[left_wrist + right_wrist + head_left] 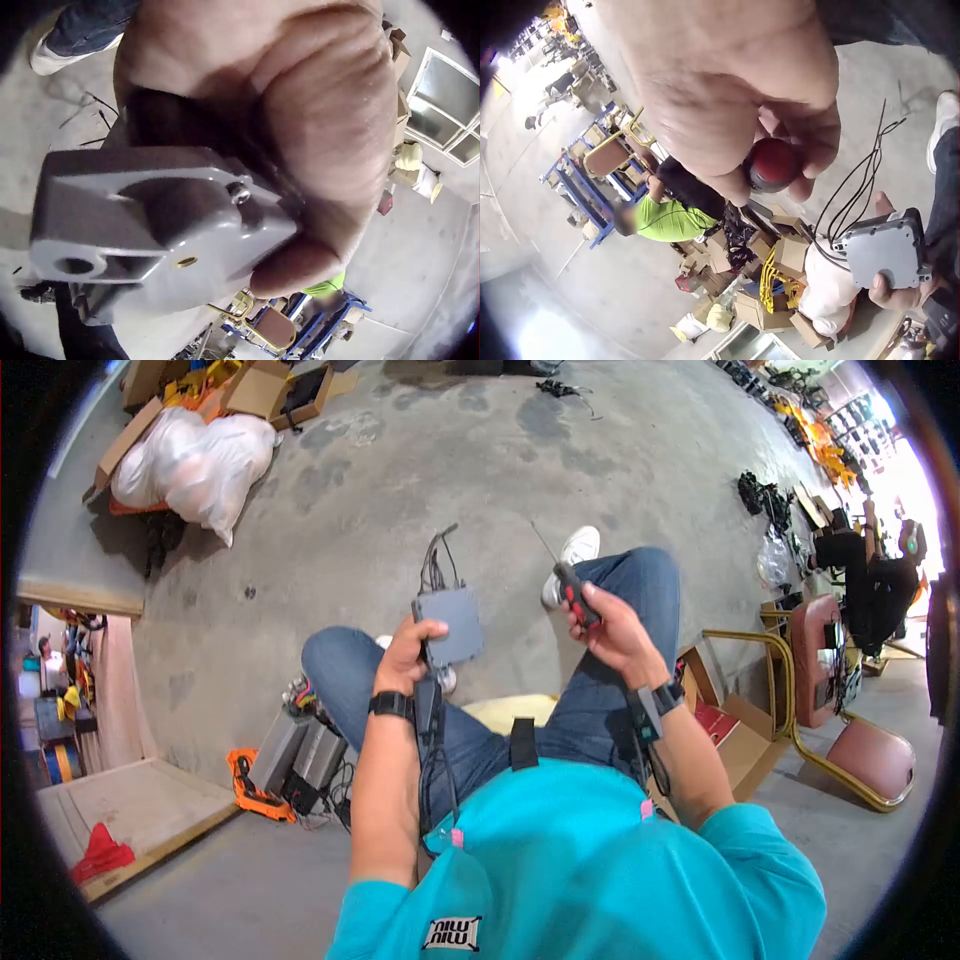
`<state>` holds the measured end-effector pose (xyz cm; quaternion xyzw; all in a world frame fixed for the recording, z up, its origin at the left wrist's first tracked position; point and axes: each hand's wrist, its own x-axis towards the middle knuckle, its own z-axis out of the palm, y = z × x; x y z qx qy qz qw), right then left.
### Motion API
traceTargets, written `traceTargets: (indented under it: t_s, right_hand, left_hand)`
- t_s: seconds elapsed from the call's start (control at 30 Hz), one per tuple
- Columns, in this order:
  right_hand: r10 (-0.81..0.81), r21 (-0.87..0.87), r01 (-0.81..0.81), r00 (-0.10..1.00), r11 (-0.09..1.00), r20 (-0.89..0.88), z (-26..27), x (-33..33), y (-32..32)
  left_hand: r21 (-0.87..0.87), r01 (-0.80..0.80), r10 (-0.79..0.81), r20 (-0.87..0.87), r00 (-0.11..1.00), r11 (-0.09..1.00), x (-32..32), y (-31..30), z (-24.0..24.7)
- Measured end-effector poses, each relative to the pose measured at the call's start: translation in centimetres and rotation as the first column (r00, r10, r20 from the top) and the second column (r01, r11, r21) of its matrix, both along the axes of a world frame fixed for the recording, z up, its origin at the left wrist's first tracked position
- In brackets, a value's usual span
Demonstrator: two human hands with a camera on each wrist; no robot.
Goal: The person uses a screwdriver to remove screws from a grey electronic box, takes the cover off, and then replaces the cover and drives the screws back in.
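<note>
My left hand point(405, 650) grips a flat grey metal box point(452, 626) by its left side, thumb across its face. Black cables point(436, 560) trail from the box's far edge. Close up in the left wrist view, the casing point(202, 277) shows a screw in a corner and a mounting hole. In my right hand point(622, 635) is a screwdriver point(573, 592) with a black and red handle, its thin shaft slanting up and away to the left. The right wrist view shows the round red handle end point(772, 163) between my fingers, and the box lower right of it.
A white plastic bag point(200, 465) and open cardboard boxes point(268, 390) lie at the far left. An orange item with grey units point(290, 760) stands by my left knee. On the right are a gold-framed chair point(800, 730) and an open carton point(745, 745). Another person point(671, 214) is behind.
</note>
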<state>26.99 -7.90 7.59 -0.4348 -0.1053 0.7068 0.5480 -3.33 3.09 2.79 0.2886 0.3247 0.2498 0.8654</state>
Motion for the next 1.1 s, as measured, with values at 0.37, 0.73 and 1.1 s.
traceTargets:
  t_s: [0.37, 0.73, 1.1]
  right_hand:
    - [-0.176, -0.023, 0.176, 0.951, 0.984, -0.256, -3.4, 1.1, 0.3]
    - [-0.149, -0.13, 0.14, 0.987, 0.982, -0.059, -2.1, 0.6, 1.0]
    - [-0.106, -0.277, 0.116, 0.993, 0.954, 0.051, -2.4, -0.4, 2.1]
  left_hand:
    - [0.053, -0.113, 0.122, -0.235, 0.964, 0.992, -0.6, 0.0, -0.3]
    - [0.166, -0.158, 0.207, -0.344, 0.916, 0.973, 1.0, 3.1, 0.4]
    - [-0.247, -0.168, 0.09, -0.299, 0.95, 0.954, 2.4, 5.5, -11.1]
